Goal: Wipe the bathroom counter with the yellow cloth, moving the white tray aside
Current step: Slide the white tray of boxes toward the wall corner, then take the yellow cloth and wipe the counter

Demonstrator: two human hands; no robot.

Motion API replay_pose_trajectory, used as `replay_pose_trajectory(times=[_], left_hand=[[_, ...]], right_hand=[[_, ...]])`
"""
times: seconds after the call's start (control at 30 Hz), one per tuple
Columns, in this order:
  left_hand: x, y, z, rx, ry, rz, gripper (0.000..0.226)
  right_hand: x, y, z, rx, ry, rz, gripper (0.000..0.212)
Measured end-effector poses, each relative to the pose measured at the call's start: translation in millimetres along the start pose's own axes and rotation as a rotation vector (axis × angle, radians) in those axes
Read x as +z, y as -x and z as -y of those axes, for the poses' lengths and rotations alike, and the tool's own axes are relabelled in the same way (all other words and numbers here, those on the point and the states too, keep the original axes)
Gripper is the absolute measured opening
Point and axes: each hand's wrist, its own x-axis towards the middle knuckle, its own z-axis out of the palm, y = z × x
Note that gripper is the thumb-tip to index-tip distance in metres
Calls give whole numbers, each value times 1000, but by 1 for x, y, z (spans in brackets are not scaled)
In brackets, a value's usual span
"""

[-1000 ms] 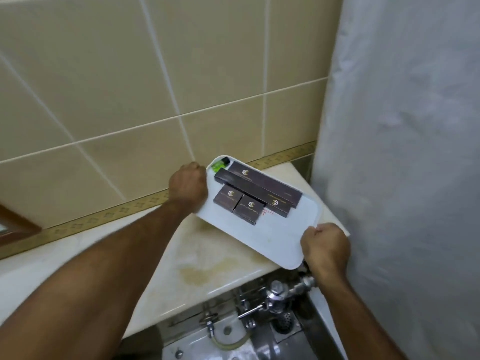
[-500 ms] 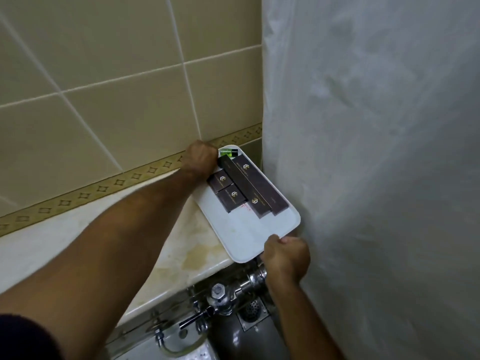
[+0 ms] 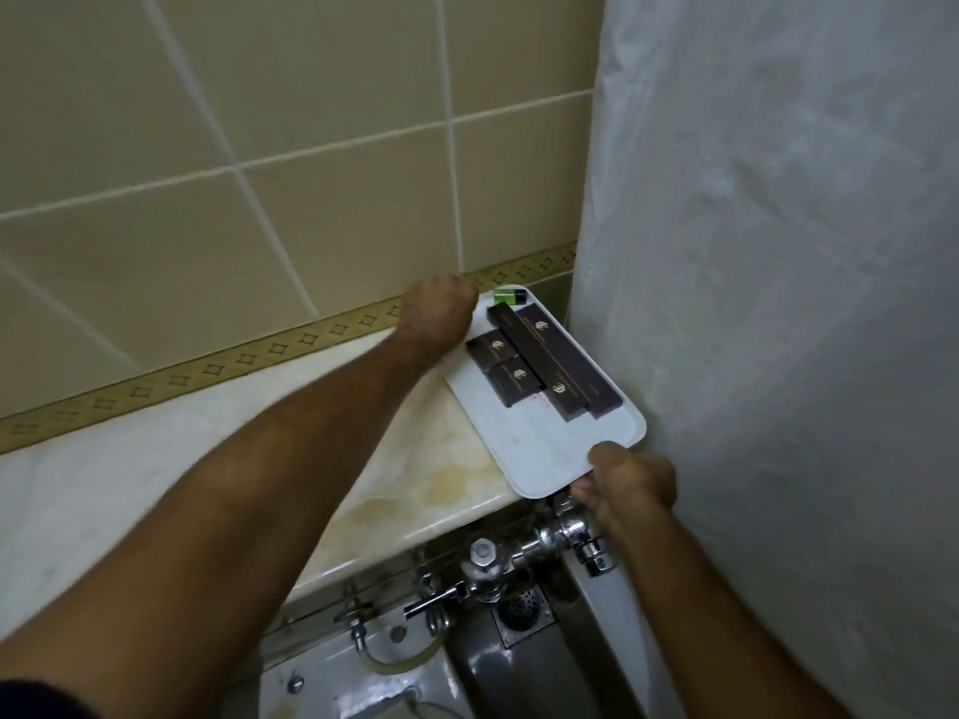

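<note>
The white tray (image 3: 545, 448) lies at the right end of the pale marble counter (image 3: 155, 474), its right side against the shower curtain. It carries several dark brown boxes (image 3: 539, 360) and a green lighter (image 3: 509, 296). My left hand (image 3: 438, 313) grips the tray's far left corner by the wall. At the tray's near corner, which overhangs the counter edge, my right hand (image 3: 630, 485) holds on. The yellow cloth is not in view.
A white shower curtain (image 3: 778, 303) hangs right beside the tray. Beige wall tiles with a gold patterned border (image 3: 233, 363) back the counter. Below the counter edge are chrome valves and pipes (image 3: 498, 563), a floor drain (image 3: 521, 607) and a white toilet tank top (image 3: 363, 682). Yellowish stains mark the counter.
Both hands have carried the tray to the right, turning it so its long side runs along the curtain; it now sits at the counter's right end.
</note>
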Motion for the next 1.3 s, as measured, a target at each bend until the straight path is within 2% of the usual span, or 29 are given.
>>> replay_pose_trajectory(times=[0.1, 0.13, 0.2, 0.27, 0.33, 0.47, 0.53, 0.6, 0.73, 0.83, 0.9, 1.03, 1.2, 1.3], left_hand=[[-18, 71, 23, -30, 21, -77, 3], [-20, 99, 32, -32, 40, -120, 12], [-26, 167, 61, -133, 77, -147, 22], [-33, 229, 85, -259, 134, -201, 28], [-41, 301, 121, -430, 134, -216, 27], [-41, 436, 192, -795, 62, -278, 15], [-36, 486, 220, -976, 22, -278, 9], [-34, 523, 244, -1185, 77, -269, 12], [-34, 549, 271, -1799, 503, -313, 35], [-17, 551, 287, -2042, 763, -261, 47], [-8, 554, 292, -2080, 851, -254, 49], [-3, 559, 298, -2022, 1211, -486, 29], [-28, 551, 285, -1753, 1489, -656, 18], [-67, 544, 265, -1602, 1531, -684, 17]], right_hand=[[-4, 16, 7, 5, 53, 70, 25], [-3, 23, 8, -18, 150, 25, 38], [9, 56, 6, -135, 402, -188, 70], [25, 102, -4, -309, 449, -296, 77], [59, 163, -27, -484, 485, -147, 66], [140, 275, -102, -724, 645, 352, 42], [169, 330, -141, -827, 758, 555, 37], [192, 375, -177, -902, 849, 715, 35], [222, 441, -234, -1053, 1095, 882, 34], [230, 458, -260, -1171, 1307, 853, 26], [232, 460, -271, -1286, 1402, 807, 20], [239, 461, -277, -1332, 1449, 784, 25], [241, 450, -270, -1117, 1270, 875, 37], [236, 429, -263, -946, 997, 996, 73]])
